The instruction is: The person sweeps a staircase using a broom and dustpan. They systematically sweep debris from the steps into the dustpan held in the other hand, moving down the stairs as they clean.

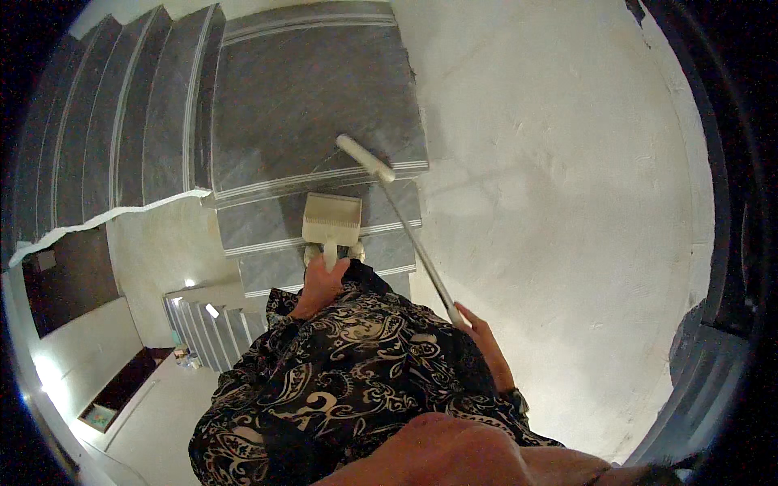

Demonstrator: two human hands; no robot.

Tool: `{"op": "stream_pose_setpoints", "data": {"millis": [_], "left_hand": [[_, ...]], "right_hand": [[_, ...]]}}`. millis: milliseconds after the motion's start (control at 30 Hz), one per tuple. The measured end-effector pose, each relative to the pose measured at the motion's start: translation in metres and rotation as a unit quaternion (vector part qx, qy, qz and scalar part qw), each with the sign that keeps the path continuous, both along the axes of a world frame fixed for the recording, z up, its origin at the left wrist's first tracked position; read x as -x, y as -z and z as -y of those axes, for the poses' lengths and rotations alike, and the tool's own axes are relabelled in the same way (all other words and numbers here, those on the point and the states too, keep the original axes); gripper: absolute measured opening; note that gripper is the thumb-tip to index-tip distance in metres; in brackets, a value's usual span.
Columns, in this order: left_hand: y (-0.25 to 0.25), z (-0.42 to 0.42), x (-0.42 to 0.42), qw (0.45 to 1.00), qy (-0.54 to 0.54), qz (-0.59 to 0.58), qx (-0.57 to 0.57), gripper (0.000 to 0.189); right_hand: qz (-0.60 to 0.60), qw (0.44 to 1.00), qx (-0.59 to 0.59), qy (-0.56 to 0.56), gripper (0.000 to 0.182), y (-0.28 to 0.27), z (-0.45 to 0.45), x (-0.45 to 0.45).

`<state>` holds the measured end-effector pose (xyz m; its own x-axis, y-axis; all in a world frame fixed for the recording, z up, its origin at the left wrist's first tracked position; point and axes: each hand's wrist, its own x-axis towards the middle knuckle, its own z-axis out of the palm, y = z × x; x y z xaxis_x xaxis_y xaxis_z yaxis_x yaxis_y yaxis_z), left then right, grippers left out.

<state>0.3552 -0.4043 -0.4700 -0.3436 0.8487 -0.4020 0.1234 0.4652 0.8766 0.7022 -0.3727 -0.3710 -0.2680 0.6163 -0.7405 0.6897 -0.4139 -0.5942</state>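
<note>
My left hand (324, 280) grips the short handle of a cream plastic dustpan (332, 229) with a row of comb teeth across it. The pan is in front of me, over the steps and just beyond my shoes (357, 251). My right hand (480, 331) is closed around the upper end of a long pole, part of a broom (419, 249). Its pale, narrow head (364, 158) lies at the front edge of the grey landing (310, 91), slanting across the striped nosing. Any bristles under the head are hidden from this angle.
Grey steps (389, 252) with pale nosing strips lie under me. Another flight (130, 115) leaves the landing on the left, bordered by a rough white edge (115, 212). A white wall (565, 212) rises on the right. A lower flight (209, 331) shows at lower left.
</note>
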Motion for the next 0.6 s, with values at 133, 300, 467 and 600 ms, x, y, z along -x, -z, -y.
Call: {"op": "stream_pose_setpoints", "data": {"millis": [133, 300, 467, 600], "left_hand": [[0.012, 0.009, 0.007, 0.999, -0.010, 0.029, 0.036, 0.033], [0.034, 0.011, 0.010, 0.999, 0.023, -0.042, 0.021, 0.035], [0.032, 0.009, 0.011, 0.999, 0.010, -0.032, -0.024, 0.035], [0.037, 0.016, 0.014, 0.995, -0.002, -0.080, -0.060, 0.035]], "right_hand": [[-0.032, 0.994, 0.030, 0.097, 0.057, 0.052, -0.022, 0.016], [0.025, 0.981, -0.170, -0.089, 0.054, 0.140, 0.008, -0.024], [-0.075, 0.995, 0.050, 0.047, 0.049, 0.046, -0.002, -0.012], [-0.050, 0.995, 0.075, 0.047, 0.050, -0.013, -0.038, 0.014]]}}
